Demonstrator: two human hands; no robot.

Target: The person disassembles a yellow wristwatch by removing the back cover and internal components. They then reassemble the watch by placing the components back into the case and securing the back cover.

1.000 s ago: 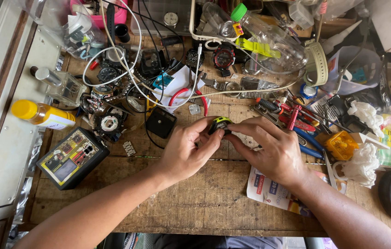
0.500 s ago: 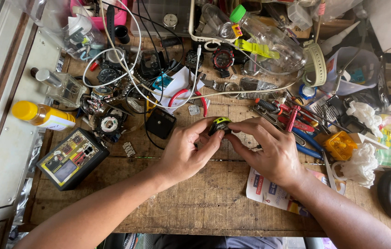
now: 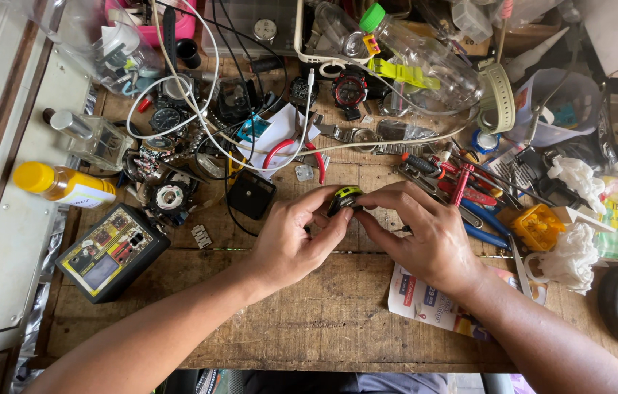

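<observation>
Head view: two hands meet at the middle of one wooden workbench (image 3: 323, 321). Left hand (image 3: 296, 241) and right hand (image 3: 426, 237) each pinch, with curled fingers, a single small black-and-yellow watch case (image 3: 344, 198), held just above the bench between them. One black meter box (image 3: 112, 252) lies well to the left, one yellow-capped bottle (image 3: 64, 184) beyond it; one clear plastic bottle with green cap (image 3: 418, 51) lies behind. One printed leaflet (image 3: 426, 299) sits under the right wrist.

Black-and-yellow watch piece (image 3: 344, 198) (green tinge), red pliers (image 3: 462, 182), yellow bottle (image 3: 63, 183)
</observation>
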